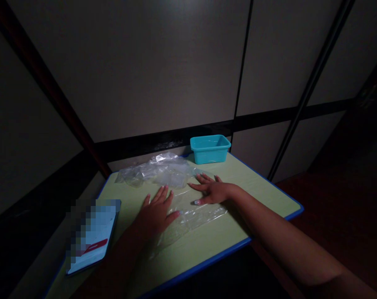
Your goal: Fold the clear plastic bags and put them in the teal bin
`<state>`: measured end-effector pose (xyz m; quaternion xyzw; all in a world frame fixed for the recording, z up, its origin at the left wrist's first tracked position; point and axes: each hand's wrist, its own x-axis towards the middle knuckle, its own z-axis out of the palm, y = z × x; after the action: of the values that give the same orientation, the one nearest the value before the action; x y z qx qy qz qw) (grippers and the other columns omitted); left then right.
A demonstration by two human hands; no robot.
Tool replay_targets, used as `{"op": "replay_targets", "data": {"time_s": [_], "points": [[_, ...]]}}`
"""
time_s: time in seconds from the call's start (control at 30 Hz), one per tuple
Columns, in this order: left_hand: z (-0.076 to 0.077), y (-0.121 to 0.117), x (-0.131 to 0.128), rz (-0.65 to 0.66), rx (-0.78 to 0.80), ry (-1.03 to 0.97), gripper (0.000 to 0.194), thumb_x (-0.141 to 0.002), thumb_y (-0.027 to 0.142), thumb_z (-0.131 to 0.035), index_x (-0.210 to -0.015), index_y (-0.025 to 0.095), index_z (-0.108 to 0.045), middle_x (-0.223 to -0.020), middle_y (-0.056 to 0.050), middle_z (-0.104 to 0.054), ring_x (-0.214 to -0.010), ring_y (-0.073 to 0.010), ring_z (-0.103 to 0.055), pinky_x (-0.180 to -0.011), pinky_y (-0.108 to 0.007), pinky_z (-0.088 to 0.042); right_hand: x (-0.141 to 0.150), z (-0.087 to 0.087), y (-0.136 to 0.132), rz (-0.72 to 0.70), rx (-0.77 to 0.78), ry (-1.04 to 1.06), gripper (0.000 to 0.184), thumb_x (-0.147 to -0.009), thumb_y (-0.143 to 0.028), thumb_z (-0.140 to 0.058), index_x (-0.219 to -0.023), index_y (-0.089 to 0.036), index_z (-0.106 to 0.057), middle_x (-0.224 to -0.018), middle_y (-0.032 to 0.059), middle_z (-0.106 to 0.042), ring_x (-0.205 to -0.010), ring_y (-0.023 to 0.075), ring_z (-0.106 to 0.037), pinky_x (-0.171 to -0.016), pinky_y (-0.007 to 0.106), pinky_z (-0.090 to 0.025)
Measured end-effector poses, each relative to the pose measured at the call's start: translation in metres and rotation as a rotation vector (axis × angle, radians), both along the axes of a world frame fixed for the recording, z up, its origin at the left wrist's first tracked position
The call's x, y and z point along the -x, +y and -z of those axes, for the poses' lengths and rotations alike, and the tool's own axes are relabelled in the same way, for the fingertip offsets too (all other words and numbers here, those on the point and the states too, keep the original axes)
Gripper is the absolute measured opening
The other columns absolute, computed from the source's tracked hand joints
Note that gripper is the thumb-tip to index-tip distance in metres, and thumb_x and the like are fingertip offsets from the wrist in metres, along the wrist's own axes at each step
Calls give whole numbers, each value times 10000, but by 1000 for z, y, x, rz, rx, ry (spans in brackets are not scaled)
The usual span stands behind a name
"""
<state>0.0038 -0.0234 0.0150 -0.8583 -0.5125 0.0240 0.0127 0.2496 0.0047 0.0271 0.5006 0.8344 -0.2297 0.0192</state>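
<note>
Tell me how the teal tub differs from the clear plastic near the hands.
The tub is rigid and opaque, while the plastic is limp, wrinkled and see-through. The tub stands upright at the far edge, while the plastic lies flat mid-table. Both rest on the green table.

You've got a pale green tabletop [207, 249] with blue edge trim. Bin [210, 151]: turquoise. Plastic bag [157, 170]: clear, no pattern. Phone [91, 236]: pale blue screen, red stripe, partly pixelated. Wall panels [144, 70]: grey-beige, black strips between. Floor [331, 199]: dark reddish brown.
</note>
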Motion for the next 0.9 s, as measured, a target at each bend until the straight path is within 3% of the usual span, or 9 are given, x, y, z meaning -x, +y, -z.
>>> {"op": "replay_targets", "data": {"time_s": [0.07, 0.23, 0.4, 0.57, 0.67, 0.77, 0.9], "points": [[-1, 0, 0, -10, -25, -12, 689, -860, 507, -334, -1428, 151, -175, -1493, -119, -72, -1374, -256, -86, -1052, -518, -190, 0, 0, 0, 27, -38, 37, 890, -669, -775, -431, -1411, -390, -127, -1498, 60, 78, -1347, 321, 110, -987, 641, 49], [-6, 4, 1, -189, -300, -110, 692, -876, 469, -293, -1441, 127, -87, -1498, -122, 29, -1377, -255, -29, -1061, -512, -169, -1, 0, 0, 51, -59, 53, 917, -673, -765, -442, -1418, -384, -66, -1493, 44, 101, -1343, 324, 121, -993, 638, 40], [5, 3, 5, -268, -117, 63, 699, -842, 544, -315, -1379, 96, -322, -1480, -156, -154, -1368, -308, -91, -1025, -582, -178, 0, 1, 0, 27, -30, 21, 935, -666, -784, -422, -1424, -362, -74, -1496, 66, 82, -1342, 320, 127, -991, 635, 45], [4, 2, 5, -379, -201, 80, 763, -837, 574, -304, -1364, 24, -328, -1461, -218, -178, -1367, -323, -82, -1026, -568, -188, -1, 1, 0, 41, -19, -1, 958, -658, -796, -410, -1428, -346, -62, -1492, 91, 89, -1345, 303, 134, -992, 633, 46], [3, 2, 4, -312, -221, 15, 703, -838, 575, -337, -1402, 158, -284, -1482, -175, -150, -1367, -335, -44, -1000, -600, -194, -1, 1, 0, 40, -13, 1, 953, -666, -785, -418, -1428, -345, -52, -1493, 87, 90, -1345, 301, 137, -994, 633, 43], [7, 0, 2, -138, -170, -43, 630, -832, 580, -381, -1394, 321, -267, -1501, -99, -124, -1367, -334, -21, -1001, -606, -167, 0, 1, 0, 37, -8, -2, 948, -670, -782, -419, -1427, -350, -47, -1494, 77, 90, -1346, 305, 132, -997, 632, 38], [13, -4, -2, 35, -75, -86, 599, -832, 563, -420, -1381, 392, -252, -1507, -58, -81, -1366, -330, 3, -1016, -590, -147, 0, 0, -2, 27, -26, 0, 939, -675, -774, -425, -1428, -350, -57, -1494, 85, 87, -1346, 318, 122, -999, 629, 28]]}}
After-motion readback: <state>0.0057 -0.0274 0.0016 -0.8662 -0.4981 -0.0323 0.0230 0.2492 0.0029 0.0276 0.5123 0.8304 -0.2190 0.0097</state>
